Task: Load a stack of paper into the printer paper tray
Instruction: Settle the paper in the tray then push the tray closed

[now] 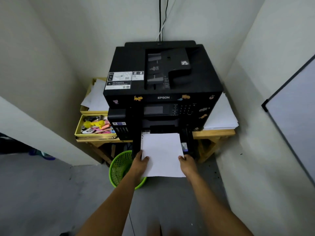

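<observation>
Two hands hold a white paper stack by its side edges in front of the black printer. Left hand pinches the left edge, thumb on top; right hand pinches the right edge likewise. Its far end lies over the pulled-out paper tray at the printer's base. Left of the printer sits a yellow organizer; below it, a green basket.

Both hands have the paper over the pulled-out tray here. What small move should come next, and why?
Probably lower the paper flat and slide it forward into the tray. The left hand and right hand grip its near corners, and its far edge already reaches the printer front, while the near part overhangs the floor. It sits slightly skewed, so squaring it against the tray's sides first seems wise.
</observation>
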